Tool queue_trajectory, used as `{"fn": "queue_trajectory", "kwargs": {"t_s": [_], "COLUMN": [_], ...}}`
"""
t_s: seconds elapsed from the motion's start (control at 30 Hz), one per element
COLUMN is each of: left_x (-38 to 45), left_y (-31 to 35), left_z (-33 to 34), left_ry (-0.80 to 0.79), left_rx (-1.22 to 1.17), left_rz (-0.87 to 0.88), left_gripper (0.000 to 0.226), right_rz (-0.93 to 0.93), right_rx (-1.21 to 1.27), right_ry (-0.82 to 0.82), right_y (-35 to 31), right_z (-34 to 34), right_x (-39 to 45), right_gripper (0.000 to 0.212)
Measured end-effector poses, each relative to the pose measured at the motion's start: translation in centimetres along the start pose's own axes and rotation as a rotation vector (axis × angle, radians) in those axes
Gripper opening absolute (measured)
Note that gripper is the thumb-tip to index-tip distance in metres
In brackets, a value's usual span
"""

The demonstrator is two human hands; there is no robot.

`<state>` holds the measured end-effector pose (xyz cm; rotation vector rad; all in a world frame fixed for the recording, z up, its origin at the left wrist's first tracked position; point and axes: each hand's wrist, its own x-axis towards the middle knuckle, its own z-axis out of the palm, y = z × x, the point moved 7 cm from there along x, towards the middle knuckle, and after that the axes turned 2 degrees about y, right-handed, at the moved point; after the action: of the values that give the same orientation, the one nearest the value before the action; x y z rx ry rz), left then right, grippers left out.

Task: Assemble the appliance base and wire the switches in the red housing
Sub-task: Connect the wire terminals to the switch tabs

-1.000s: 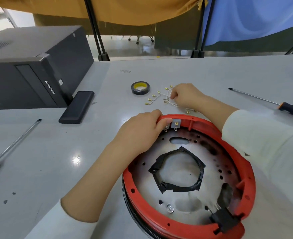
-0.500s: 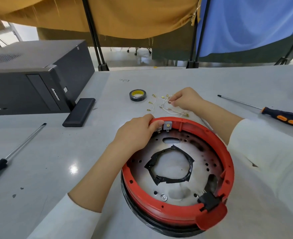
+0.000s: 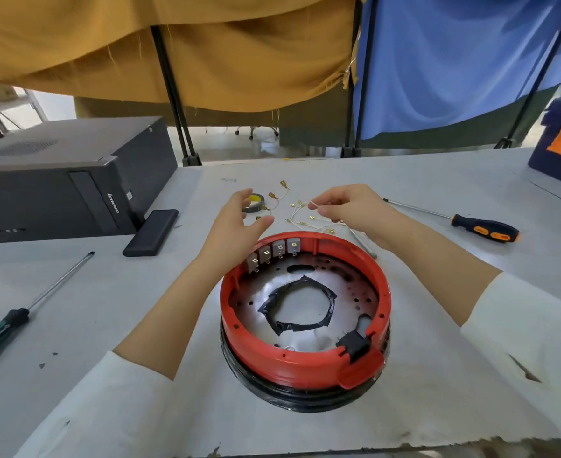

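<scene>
- The red housing (image 3: pixel 305 355) sat on the grey table (image 3: pixel 437 375) just below both hands, between the two forearms, on a black ring
- Four grey switches (image 3: pixel 274 254) stood in a row along the housing's far inner wall, directly under the left hand's fingertips
- A ragged black tape ring (image 3: pixel 297 309) lay on the metal plate inside the housing, nearer the body than the hands
- The left hand (image 3: pixel 239 226) hovered above the housing's far rim, fingers spread and relaxed, holding nothing
- The right hand (image 3: pixel 351 206) hung just beyond the housing, its thumb and forefinger pinching a thin white wire (image 3: pixel 310 203)
- More loose wires with brass terminals (image 3: pixel 302 219) lay on the table between the two hands
- A roll of black tape (image 3: pixel 256 203) lay just behind the left hand, partly hidden by its fingers
- An orange-handled screwdriver (image 3: pixel 485 228) lay to the right of the right hand, well apart
- A green-handled screwdriver (image 3: pixel 1 328) lay far left of the left forearm
- A black computer case (image 3: pixel 57 180) stood to the left, beyond the left hand
</scene>
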<state>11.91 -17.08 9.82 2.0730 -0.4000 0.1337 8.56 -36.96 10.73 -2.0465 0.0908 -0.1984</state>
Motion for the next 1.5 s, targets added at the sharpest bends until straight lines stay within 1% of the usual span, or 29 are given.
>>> {"fn": "queue_trajectory", "kwargs": {"t_s": [0.03, 0.17, 0.23, 0.33, 0.43, 0.5, 0.6, 0.67, 0.73, 0.83, 0.93, 0.97, 1.03, 1.17, 1.3, 1.4, 1.5], "left_x": [-0.2, -1.1, -1.7, -2.2, -2.2, -2.2, -2.2, -2.2, -2.1, -2.4, -2.7, -2.8, -2.8, -2.7, -2.7, -2.7, -2.7], "left_y": [0.3, 1.4, 1.5, 1.4, 0.6, -0.1, -1.0, -1.5, -1.6, -1.2, -1.0, -1.0, -1.2, -1.7, -2.3, -2.4, -2.4], "left_z": [-0.1, -0.2, -0.2, -0.3, -0.2, -0.4, -0.8, -0.9, -0.5, 0.6, 1.2, 1.1, 0.9, 0.8, 1.0, 0.8, 0.7], "left_ry": [-0.006, -0.024, -0.032, -0.067, -0.129, -0.145, -0.164, -0.162, -0.169, -0.192, -0.171, -0.161, -0.150, -0.153, -0.159, -0.138, -0.130], "left_rx": [-0.030, -0.112, -0.231, -0.324, -0.259, -0.201, -0.169, -0.161, -0.164, -0.122, -0.068, -0.075, -0.162, -0.265, -0.328, -0.367, -0.400], "left_rz": [-0.003, 0.027, 0.015, 0.011, 0.035, 0.060, 0.089, 0.089, 0.090, 0.145, 0.225, 0.238, 0.229, 0.165, 0.099, 0.096, 0.100], "left_gripper": [0.052, 0.018, 0.012, 0.014, 0.015, 0.016, 0.020, 0.022, 0.022, 0.023, 0.025, 0.024, 0.023, 0.034, 0.027, 0.029, 0.025], "right_rz": [-0.008, -0.026, -0.009, -0.010, -0.067, -0.068, -0.042, -0.032, -0.046, -0.066, -0.058, -0.061, -0.065, -0.067, -0.064, -0.062, -0.066], "right_rx": [0.005, 0.016, 0.028, -0.002, 0.008, 0.044, -0.006, 0.060, 0.149, 0.229, 0.271, 0.277, 0.281, 0.297, 0.342, 0.357, 0.373], "right_ry": [-0.009, -0.024, -0.018, -0.033, -0.021, -0.022, -0.058, -0.085, -0.080, -0.023, 0.020, 0.025, 0.031, 0.041, 0.048, 0.050, 0.044], "right_y": [-0.3, -1.1, -1.4, -1.4, -1.2, -0.6, 0.5, 1.0, 1.0, 1.0, 1.1, 1.1, 0.9, 0.6, 0.7, 1.0, 1.0], "right_z": [-0.1, -0.4, -0.4, 0.2, 1.3, 2.2, 3.6, 4.4, 4.7, 4.2, 3.8, 3.8, 3.8, 3.6, 3.4, 3.3, 3.3], "right_x": [-0.6, -3.0, -4.0, -4.9, -5.1, -5.1, -4.8, -4.6, -4.5, -4.4, -4.6, -4.7, -4.8, -5.0, -5.2, -5.2, -5.2], "right_gripper": [0.020, 0.016, 0.016, 0.010, 0.017, 0.020, 0.027, 0.020, 0.011, 0.012, 0.011, 0.012, 0.014, 0.011, 0.012, 0.011, 0.012]}}
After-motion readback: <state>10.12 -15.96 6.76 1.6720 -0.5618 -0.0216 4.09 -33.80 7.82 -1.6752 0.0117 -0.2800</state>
